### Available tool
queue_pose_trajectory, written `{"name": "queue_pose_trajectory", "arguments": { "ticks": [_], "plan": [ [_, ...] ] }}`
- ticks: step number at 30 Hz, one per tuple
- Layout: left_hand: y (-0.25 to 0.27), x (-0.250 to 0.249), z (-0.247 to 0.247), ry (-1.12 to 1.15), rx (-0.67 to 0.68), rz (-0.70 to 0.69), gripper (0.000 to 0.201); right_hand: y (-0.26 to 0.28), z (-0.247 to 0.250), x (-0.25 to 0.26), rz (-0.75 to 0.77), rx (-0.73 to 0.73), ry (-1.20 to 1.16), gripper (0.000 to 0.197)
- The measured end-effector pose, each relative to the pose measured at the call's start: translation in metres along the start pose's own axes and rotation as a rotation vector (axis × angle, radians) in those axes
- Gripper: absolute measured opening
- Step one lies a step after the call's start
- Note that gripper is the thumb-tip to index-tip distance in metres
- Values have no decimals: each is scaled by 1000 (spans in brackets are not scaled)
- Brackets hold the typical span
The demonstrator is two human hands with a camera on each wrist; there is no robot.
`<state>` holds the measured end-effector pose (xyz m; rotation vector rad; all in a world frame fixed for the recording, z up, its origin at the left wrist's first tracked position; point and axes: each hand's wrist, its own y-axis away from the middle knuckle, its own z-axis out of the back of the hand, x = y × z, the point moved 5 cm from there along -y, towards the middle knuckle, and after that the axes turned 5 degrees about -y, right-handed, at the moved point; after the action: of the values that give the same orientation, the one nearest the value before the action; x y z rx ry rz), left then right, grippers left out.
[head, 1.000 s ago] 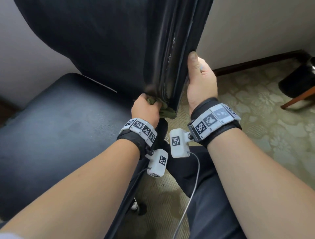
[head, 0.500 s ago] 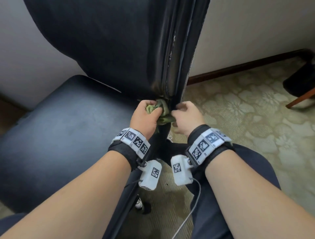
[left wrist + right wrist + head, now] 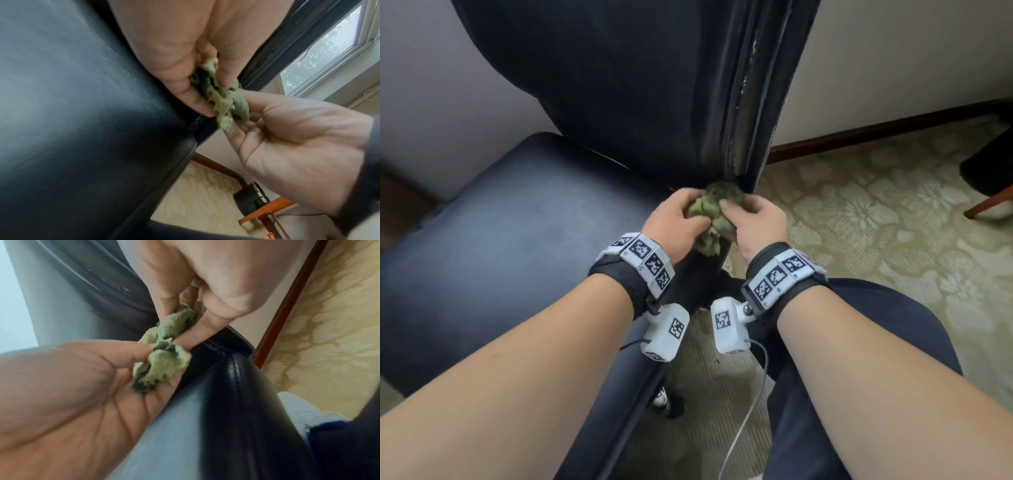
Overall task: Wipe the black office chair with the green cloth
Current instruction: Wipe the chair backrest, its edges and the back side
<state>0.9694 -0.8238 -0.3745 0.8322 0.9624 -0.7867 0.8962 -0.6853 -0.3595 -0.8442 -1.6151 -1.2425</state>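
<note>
The black office chair fills the left and middle of the head view, with its backrest (image 3: pixel 619 85) upright and its seat (image 3: pixel 500 240) below. A crumpled green cloth (image 3: pixel 710 212) sits at the bottom of the backrest's right edge. My left hand (image 3: pixel 690 216) grips it from the left and my right hand (image 3: pixel 736 214) pinches it from the right. In the left wrist view the cloth (image 3: pixel 218 95) is bunched between the left fingers (image 3: pixel 191 100) and the right hand (image 3: pixel 287 138). The right wrist view shows the cloth (image 3: pixel 164 356) held between both hands above the seat's edge (image 3: pixel 236 402).
Patterned beige carpet (image 3: pixel 876 222) lies to the right, bounded by a dark wooden baseboard (image 3: pixel 893 126). A wooden furniture leg (image 3: pixel 989 202) and a dark object (image 3: pixel 989 164) stand at the far right. My knee in dark trousers (image 3: pixel 859 325) is below my right wrist. A chair caster (image 3: pixel 667 404) is underneath.
My right hand left the backrest's side edge, came down and took hold of the cloth beside my left hand. The cloth stayed at the bottom of the backrest edge.
</note>
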Motion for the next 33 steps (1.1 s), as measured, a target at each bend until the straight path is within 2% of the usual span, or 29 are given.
{"name": "queue_pose_trajectory", "arguments": {
  "ticks": [2, 4, 7, 11, 14, 19, 21, 24, 26, 30, 33],
  "plan": [
    [-10, -10, 4, 22, -78, -31, 41, -7, -4, 11, 47, -36, -40, 8],
    [-23, -13, 2, 67, -115, -18, 37, -17, -2, 13, 67, -108, 54, 9],
    [-36, -7, -7, 98, -93, 44, 27, -27, 1, 9, 65, -192, 300, 22],
    [-49, -8, -7, 148, 12, 89, 9, -34, 0, 0, -3, -196, 357, 36],
    [-57, -4, -5, 84, 85, 119, 16, -35, -2, -9, -79, -164, 385, 34],
    [-56, 5, -13, -53, 184, 153, 32, -36, 0, -25, -286, -182, 211, 22],
    [-53, 3, -11, -29, 198, 131, 37, -36, 0, -19, -238, -148, 161, 26],
    [-41, -9, -3, 88, 128, 13, 28, -32, 2, 0, -15, -105, 154, 34],
    [-35, -7, -6, 111, 120, 6, 26, -32, 2, -1, -4, -80, 158, 35],
    [-24, -5, -16, 115, 211, 120, 46, -38, 4, -22, -239, -120, 92, 22],
    [-13, -11, -9, 110, 237, 191, 58, -22, -8, -22, -345, 35, -64, 13]
  ]
}}
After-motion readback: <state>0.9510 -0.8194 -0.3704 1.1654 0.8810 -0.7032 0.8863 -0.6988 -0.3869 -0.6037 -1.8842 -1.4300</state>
